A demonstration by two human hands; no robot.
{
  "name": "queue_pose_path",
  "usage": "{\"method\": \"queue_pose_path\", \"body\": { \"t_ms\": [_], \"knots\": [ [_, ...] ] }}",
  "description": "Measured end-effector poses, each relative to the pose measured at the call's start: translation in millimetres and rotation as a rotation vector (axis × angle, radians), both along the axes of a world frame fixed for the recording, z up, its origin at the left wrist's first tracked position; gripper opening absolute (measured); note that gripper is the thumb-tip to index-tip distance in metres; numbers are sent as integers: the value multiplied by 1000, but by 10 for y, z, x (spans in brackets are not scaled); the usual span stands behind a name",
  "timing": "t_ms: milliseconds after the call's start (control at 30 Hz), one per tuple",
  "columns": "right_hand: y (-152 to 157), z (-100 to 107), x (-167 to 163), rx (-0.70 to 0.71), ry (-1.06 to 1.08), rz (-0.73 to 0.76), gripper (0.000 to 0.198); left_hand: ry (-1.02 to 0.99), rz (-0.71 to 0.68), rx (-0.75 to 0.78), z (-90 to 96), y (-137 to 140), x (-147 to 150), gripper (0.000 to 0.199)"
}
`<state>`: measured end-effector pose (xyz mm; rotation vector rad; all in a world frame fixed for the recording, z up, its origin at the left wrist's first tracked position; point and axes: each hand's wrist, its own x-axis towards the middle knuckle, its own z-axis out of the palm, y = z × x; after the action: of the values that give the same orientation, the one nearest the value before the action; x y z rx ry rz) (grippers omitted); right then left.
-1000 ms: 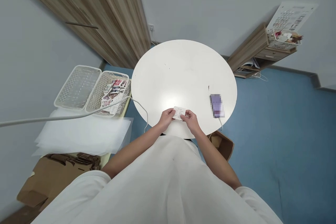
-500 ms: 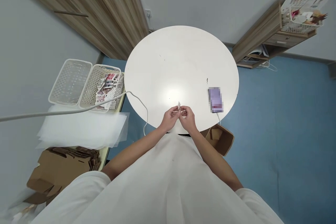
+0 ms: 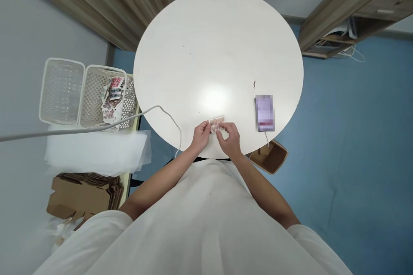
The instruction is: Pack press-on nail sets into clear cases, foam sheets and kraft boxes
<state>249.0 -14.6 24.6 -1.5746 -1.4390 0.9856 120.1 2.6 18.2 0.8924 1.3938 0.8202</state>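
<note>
A small flat card with pinkish and tan patterns is held near the front edge of the white table, its face turned up. My left hand pinches the card's left edge between thumb and fingers. From the right, my right hand has its thumb and forefinger curled onto the card's lower right part. Its other fingers are folded in. Too small to make out is the print on the card.
A phone-like device, blurred out, lies on the right with a cable. White baskets, one with several small packets, stand left beside plastic sheets and folded cardboard. An open carton stands below the table's right. A grey cable crosses left.
The card was edge-on between both hands; now its patterned face shows. My hands have moved slightly apart. The view has tilted down and closer to the table.
</note>
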Motion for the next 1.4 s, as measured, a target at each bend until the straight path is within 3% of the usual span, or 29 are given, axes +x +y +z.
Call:
{"method": "queue_pose_path", "body": {
  "t_ms": [167, 400, 733, 933, 1000, 1133, 1233, 1400],
  "knots": [
    [72, -59, 118, -83, 29, -171, 35, 30, 6, -50, -78, 15, 27, 27],
    [120, -161, 194, -305, 188, -152, 36, 6, -2, -103, -137, 23, 69, 30],
    [111, -232, 240, -321, 207, -69, 37, -6, 45, -108, -188, 10, 82, 31],
    [89, -314, 244, -287, 251, -43, 42, 83, 70, -24, -175, -22, 49, 37],
    [94, -333, 240, -282, 257, -46, 42, 143, 29, 23, -165, -20, 12, 46],
    [114, -335, 203, -303, 229, -60, 44, 295, -185, 125, -171, 15, -107, 67],
    [127, -308, 136, -302, 212, -92, 43, 350, -291, 192, -188, 64, -217, 69],
    [128, -239, -59, -267, 221, -152, 43, 334, -354, 279, -161, 147, -424, 65]
  ]
}}
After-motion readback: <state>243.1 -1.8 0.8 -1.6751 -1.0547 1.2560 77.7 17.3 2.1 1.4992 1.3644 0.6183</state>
